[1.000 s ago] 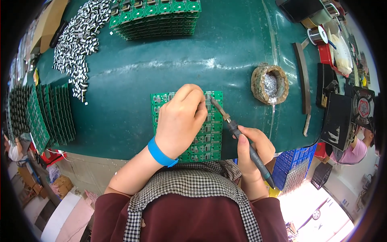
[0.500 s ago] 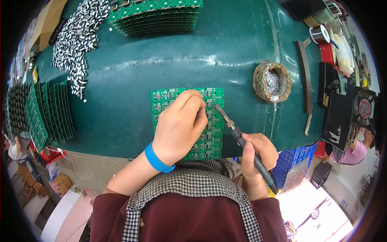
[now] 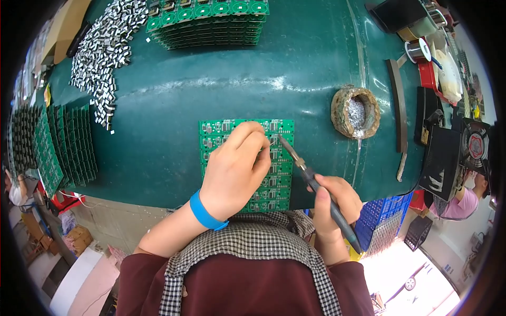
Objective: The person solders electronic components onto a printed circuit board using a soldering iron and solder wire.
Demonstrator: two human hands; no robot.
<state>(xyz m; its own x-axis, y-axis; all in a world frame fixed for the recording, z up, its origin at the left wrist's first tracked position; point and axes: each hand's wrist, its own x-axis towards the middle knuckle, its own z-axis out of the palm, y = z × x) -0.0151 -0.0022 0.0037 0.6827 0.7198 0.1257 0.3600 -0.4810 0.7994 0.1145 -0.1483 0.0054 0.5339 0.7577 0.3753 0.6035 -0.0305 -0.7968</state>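
A green panel of printed circuit boards [image 3: 279,181] lies near the table's front edge. My left hand [image 3: 232,171] rests over its middle, thumb and fingers pinched at the upper part on what looks like a thin solder wire, mostly hidden by the fingers. My right hand [image 3: 338,204] is wrapped around the dark handle of a soldering iron [image 3: 309,176]. The iron slants up and left, its tip over the panel's upper right, just right of my left fingertips. Whether the tip touches the board I cannot tell.
Stacked circuit panels stand at the back [image 3: 211,26] and at the left [image 3: 63,150]. Small black-and-white components [image 3: 103,55] are heaped back left. To the right are a rough round pot [image 3: 340,116] with silvery bits, a dark bar [image 3: 397,105] and a wire spool [image 3: 418,51].
The whole scene sits slightly lower in the picture now. My hands keep their grips, and the iron's tip stays over the panel's upper right part.
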